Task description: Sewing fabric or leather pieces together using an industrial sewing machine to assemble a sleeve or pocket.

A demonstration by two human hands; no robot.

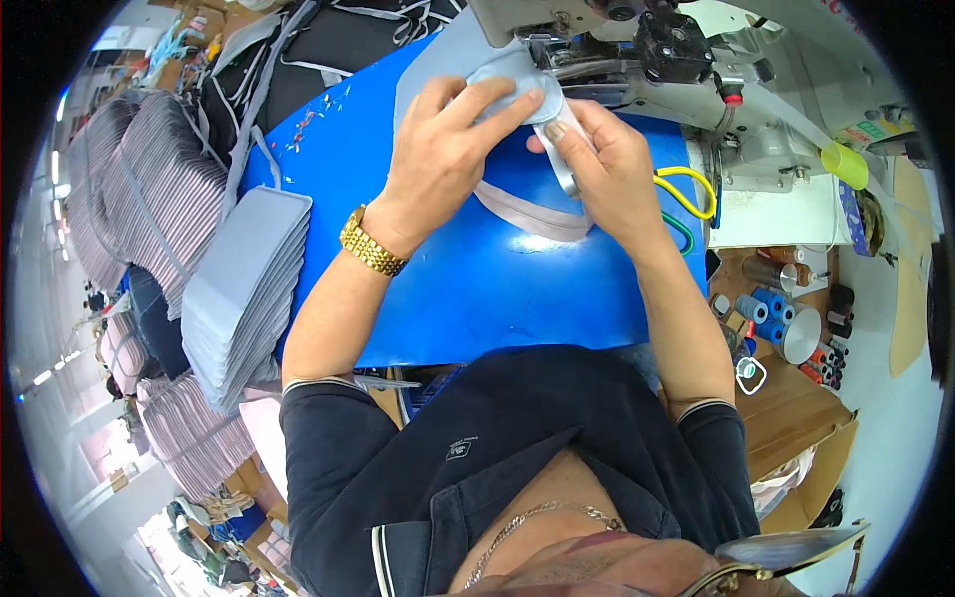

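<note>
My left hand [448, 149] rests on a rounded light grey-blue piece [505, 72] at the sewing machine [597, 65], its fingers spread and bent over the piece and its thumb hidden. My right hand [597, 169] pinches a pale band [560, 174] just right of that piece, fingers curled behind it. The band loops down onto the blue work surface [418, 298] as a pinkish-grey strip [517, 221]. A larger grey fabric piece [418, 85] lies under and left of my left hand.
Stacks of grey-blue panels [244, 274] and pinkish panels [149, 189] stand left, below black fabric with straps [298, 55]. Yellow-handled scissors [686, 179] and a green handle [681, 239] lie right. Thread spools [766, 308] and a cardboard box [796, 448] sit lower right.
</note>
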